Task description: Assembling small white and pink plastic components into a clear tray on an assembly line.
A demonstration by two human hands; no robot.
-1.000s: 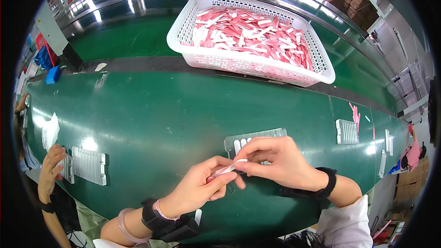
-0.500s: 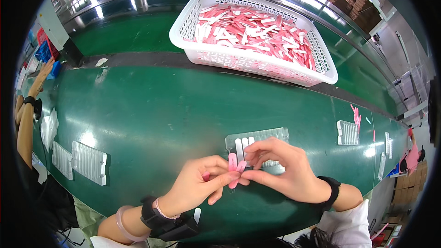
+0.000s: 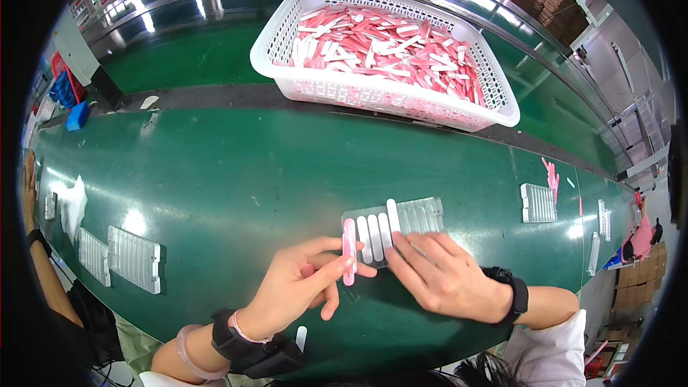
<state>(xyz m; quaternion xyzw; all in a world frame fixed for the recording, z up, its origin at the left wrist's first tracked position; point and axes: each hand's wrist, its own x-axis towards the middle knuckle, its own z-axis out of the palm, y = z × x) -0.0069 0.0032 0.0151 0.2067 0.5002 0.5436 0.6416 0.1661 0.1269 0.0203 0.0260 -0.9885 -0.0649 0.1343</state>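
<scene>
A pink flat stick with rounded ends point(image 3: 349, 254) is pinched upright between the thumb and fingers of my left hand point(image 3: 294, 276). The end of another pink piece point(image 3: 307, 270) shows tucked in that palm. Just right of it lies a clear ribbed plastic tray point(image 3: 423, 213), with several white rounded sticks side by side in its left slots. My right hand point(image 3: 448, 272) bends over the tray, fingertips closed at the lower end of the rightmost white stick point(image 3: 393, 215). That stick reaches higher than its neighbours. My right thumb is mostly hidden.
Beyond the tray stands a white perforated basket point(image 3: 387, 104) heaped with pink and white sticks. Clear trays point(image 3: 135, 258) lie at left, another tray point(image 3: 539, 203) at right beside pink pieces point(image 3: 551, 175). A white stick point(image 3: 301, 338) lies near my left wrist. Another person's arm point(image 3: 54, 272) rests at the left edge.
My right hand has moved from beside the left fingers down onto the tray, where another white stick now lies. The left hand's fanned pink sticks now show as one upright. The other person's arm has drawn back.
</scene>
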